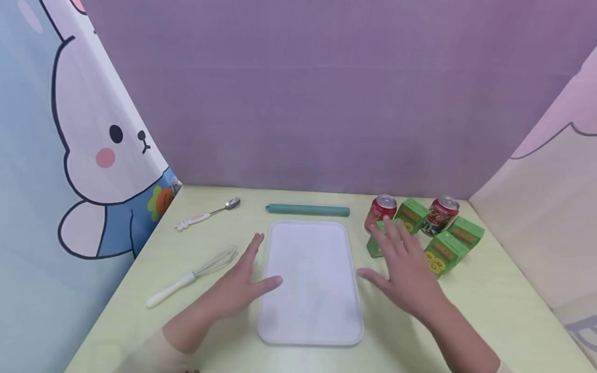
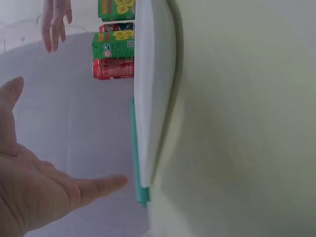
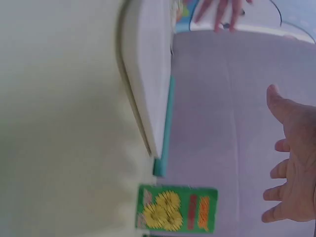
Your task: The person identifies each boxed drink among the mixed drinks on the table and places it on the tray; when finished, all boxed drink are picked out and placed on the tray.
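Note:
A white rectangular tray [image 1: 310, 285] lies in the middle of the table. My left hand [image 1: 238, 287] hovers by its left edge, thumb and fingers spread, holding nothing. On the other side, my right hand [image 1: 410, 272] is raised with fingers apart, also holding nothing; in the head view it partly covers a green drink carton [image 1: 374, 247]. More green cartons [image 1: 448, 253] and two red drink cans [image 1: 382, 210] stand close together around and beyond that hand. The right wrist view shows yellow flowers on a green carton [image 3: 177, 208], apart from the fingers.
Left of the tray lie a whisk [image 1: 191, 277] with a white handle and, farther back, a spoon [image 1: 210, 213] with a rabbit-shaped handle end. A teal stick [image 1: 308, 210] lies behind the tray. A purple cloth [image 1: 317, 103] rises at the table's back edge.

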`<action>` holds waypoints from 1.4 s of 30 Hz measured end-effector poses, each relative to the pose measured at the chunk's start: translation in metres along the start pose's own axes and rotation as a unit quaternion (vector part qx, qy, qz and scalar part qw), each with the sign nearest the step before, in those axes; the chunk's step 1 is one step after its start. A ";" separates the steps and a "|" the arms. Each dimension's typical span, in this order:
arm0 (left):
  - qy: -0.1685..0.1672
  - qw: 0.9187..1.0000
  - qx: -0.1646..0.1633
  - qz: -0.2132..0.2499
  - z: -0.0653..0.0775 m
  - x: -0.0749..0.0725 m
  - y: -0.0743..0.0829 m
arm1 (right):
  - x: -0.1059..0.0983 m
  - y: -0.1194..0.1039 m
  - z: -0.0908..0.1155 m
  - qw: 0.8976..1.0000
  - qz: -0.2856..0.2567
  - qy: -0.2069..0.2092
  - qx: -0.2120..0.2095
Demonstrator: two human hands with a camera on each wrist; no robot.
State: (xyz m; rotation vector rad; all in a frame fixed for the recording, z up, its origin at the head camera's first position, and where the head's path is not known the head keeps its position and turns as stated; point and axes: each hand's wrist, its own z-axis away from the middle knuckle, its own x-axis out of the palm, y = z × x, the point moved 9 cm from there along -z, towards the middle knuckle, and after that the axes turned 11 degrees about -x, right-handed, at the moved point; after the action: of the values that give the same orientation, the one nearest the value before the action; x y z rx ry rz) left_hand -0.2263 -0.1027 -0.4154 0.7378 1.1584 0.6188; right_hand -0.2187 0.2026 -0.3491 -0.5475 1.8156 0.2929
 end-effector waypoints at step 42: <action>-0.073 0.986 -0.011 -0.150 0.012 0.038 -0.048 | 0.031 0.095 -0.062 0.988 -0.077 -0.114 0.069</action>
State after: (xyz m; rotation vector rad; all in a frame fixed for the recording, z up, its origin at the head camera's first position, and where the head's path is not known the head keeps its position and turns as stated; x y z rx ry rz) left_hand -0.2014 -0.1051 -0.4723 0.5654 1.0973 0.3195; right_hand -0.3256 0.2492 -0.3667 -0.5298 1.5503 0.1177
